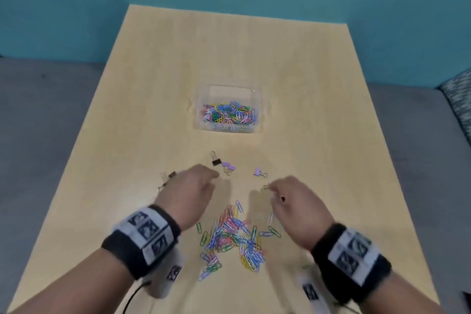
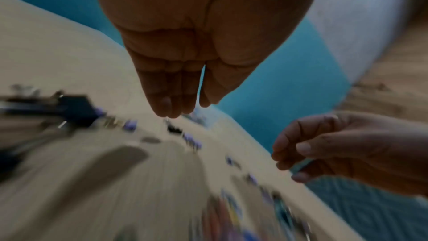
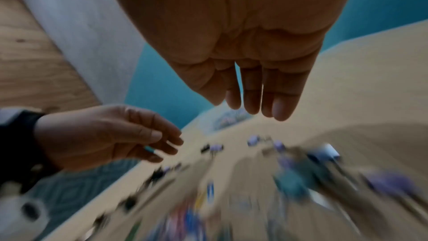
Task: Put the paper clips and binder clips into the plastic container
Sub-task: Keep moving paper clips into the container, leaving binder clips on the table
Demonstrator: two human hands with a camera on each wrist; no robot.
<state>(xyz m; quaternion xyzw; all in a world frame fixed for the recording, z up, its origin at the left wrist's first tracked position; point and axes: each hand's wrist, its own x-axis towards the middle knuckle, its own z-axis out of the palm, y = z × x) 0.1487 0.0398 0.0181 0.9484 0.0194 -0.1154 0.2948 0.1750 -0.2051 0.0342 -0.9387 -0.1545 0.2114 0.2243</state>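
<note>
Head view: nearest, the left hand point(image 1: 191, 192) and right hand point(image 1: 293, 201) hover over the paper clips point(image 1: 233, 236) heaped by the tabletop's point(image 1: 158, 84) near edge, likely to scoop. Binder clips point(image 1: 227, 167) lie just beyond; the plastic container point(image 1: 227, 109), mid-table, already holds clips.

Left wrist view: left fingers point(image 2: 172, 96) hang straight, together, empty.

Right wrist view: right fingers point(image 3: 266, 96) likewise; the left hand seems to hold a small bluish thing, too blurred to confirm.
</note>
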